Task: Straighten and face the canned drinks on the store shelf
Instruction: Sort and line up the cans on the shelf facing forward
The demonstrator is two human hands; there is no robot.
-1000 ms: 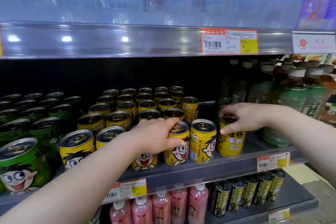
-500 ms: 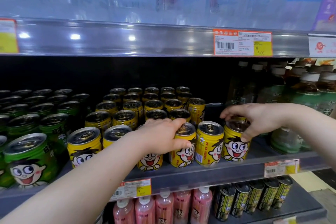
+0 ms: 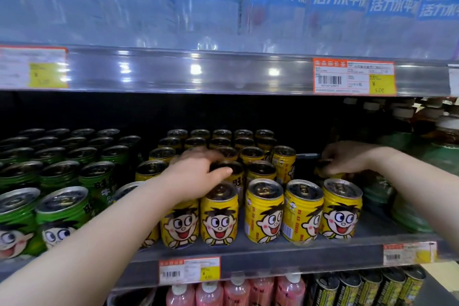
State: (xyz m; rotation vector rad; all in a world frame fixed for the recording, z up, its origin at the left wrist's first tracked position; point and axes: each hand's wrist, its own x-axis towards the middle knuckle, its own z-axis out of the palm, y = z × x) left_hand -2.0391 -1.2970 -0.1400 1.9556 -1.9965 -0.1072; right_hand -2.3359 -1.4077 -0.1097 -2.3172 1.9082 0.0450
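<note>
Yellow cans (image 3: pixel 263 208) fill mid-frame: right hand (image 3: pixel 347 159) grips a second-row can (image 3: pixel 323 169); left hand (image 3: pixel 196 174) is blurred, its grip impossible to tell.

Grey metal shelf (image 3: pixel 260 249): yellow cartoon-face drink cans (image 3: pixel 263 213) at front edge centre, green cartoon-face cans (image 3: pixel 62 216) leftward, green plastic bottles (image 3: pixel 407 211) at right end.

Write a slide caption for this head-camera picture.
Behind a front row of yellow cans, the right hand grips a rear can while the blurred left hand reaches in further left.
</note>
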